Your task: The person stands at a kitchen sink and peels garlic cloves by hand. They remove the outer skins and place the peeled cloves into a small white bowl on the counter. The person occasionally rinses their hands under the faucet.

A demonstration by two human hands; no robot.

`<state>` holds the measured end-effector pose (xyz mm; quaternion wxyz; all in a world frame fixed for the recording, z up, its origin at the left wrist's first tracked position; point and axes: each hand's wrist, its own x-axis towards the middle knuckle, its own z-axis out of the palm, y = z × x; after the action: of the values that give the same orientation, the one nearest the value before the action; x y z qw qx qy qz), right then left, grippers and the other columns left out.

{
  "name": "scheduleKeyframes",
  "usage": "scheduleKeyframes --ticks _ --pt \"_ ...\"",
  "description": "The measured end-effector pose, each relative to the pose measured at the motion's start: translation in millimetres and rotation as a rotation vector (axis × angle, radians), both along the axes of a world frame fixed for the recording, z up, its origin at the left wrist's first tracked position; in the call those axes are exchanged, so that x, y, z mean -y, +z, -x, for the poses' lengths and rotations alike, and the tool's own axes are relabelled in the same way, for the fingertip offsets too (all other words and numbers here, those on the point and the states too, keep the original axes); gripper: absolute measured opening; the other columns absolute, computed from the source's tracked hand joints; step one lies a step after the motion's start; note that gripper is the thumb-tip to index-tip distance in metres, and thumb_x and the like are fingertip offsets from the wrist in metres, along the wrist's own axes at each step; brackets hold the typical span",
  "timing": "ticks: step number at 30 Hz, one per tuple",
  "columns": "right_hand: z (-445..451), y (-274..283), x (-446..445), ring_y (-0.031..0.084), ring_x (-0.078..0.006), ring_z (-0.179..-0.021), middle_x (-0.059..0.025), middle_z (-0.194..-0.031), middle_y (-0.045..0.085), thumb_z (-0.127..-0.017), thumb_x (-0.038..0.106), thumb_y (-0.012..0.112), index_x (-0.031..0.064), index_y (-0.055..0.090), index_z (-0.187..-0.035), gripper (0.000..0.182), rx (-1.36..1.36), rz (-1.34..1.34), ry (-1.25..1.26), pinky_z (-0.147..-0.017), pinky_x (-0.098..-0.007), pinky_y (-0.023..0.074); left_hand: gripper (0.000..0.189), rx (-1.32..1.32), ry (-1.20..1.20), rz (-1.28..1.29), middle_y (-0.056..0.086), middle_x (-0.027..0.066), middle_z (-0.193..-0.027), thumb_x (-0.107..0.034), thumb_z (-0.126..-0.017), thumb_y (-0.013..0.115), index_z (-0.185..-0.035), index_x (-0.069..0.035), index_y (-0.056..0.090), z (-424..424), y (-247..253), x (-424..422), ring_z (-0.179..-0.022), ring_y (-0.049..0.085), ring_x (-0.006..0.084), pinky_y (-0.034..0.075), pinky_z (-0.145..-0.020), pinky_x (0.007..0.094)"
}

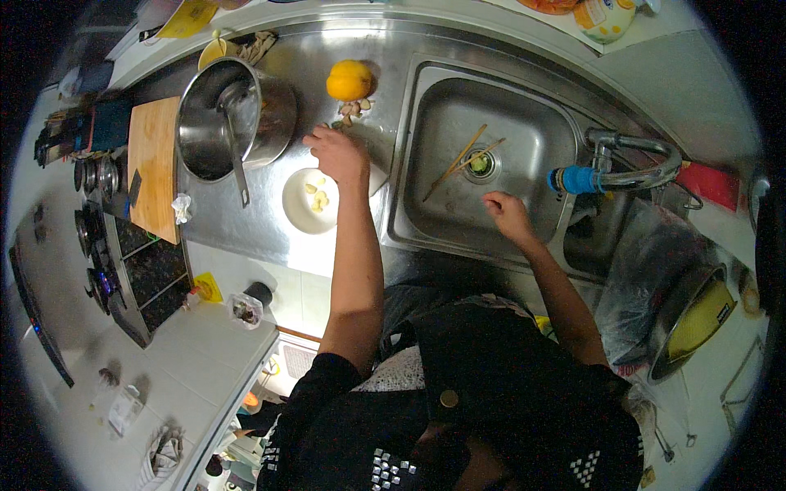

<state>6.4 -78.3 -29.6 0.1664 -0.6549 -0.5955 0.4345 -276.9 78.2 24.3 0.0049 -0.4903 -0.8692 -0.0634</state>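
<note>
My left hand (336, 153) is over the steel counter, just above a white bowl (295, 215) that holds several peeled garlic cloves (317, 200). Its fingers point towards the pot, and whether they hold anything is hidden. Garlic skins or unpeeled cloves (352, 112) lie beyond the hand, below a round orange-yellow fruit or vegetable (349, 80). My right hand (506, 215), its fingers curled, hovers over the near side of the steel sink (442, 212). I cannot tell if it holds something small. Two thin sticks (460, 161) lie in the sink by the drain, where green scraps (480, 162) sit.
A large steel pot (276, 116) with a ladle (235, 153) stands left of my left hand. Farther left are a wooden cutting board (156, 184) and a knife (135, 187). A curved faucet (651, 162) reaches over the sink's right side; a plastic bag (645, 270) lies beside it.
</note>
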Motion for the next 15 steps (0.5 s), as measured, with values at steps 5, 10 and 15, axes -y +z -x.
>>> scheduleKeyframes --ticks 5,10,15 --pt "5.6 9.7 -0.4 0.059 -0.0226 -0.070 -0.0126 -0.083 0.061 -0.083 0.010 0.056 0.0031 0.060 -0.096 0.016 -0.032 -0.110 0.063 -0.065 -0.0313 0.0459 0.020 0.114 -0.090 0.124 0.056 0.0181 -0.093 -0.014 -0.083 0.047 -0.093 0.002 0.051 20.8 -27.0 -7.1 -0.077 0.062 0.0323 0.050 -0.064 0.0421" --pt "11.2 29.1 -6.0 0.061 -0.0274 -0.081 -0.0149 -0.092 0.062 -0.080 0.010 0.058 0.0044 0.062 -0.097 0.019 -0.031 -0.037 0.063 -0.071 -0.0346 0.0480 0.022 0.883 -0.210 0.044 0.061 0.0133 -0.076 -0.009 -0.083 0.052 -0.098 0.006 0.057 6.3 -21.4 3.1 -0.067 0.061 0.0213 0.050 -0.061 0.0321" --pt "30.8 90.7 -16.1 0.059 -0.0126 -0.083 -0.0075 -0.093 0.062 -0.086 0.008 0.055 -0.0026 0.058 -0.103 0.020 -0.604 0.060 -0.338 -0.074 -0.0238 0.0489 0.019 1.857 0.026 0.169 0.061 0.0063 -0.078 -0.003 -0.085 0.055 -0.102 0.004 0.058 -79.2 61.9 58.3 -0.065 0.057 0.0115 0.049 -0.063 0.0211"
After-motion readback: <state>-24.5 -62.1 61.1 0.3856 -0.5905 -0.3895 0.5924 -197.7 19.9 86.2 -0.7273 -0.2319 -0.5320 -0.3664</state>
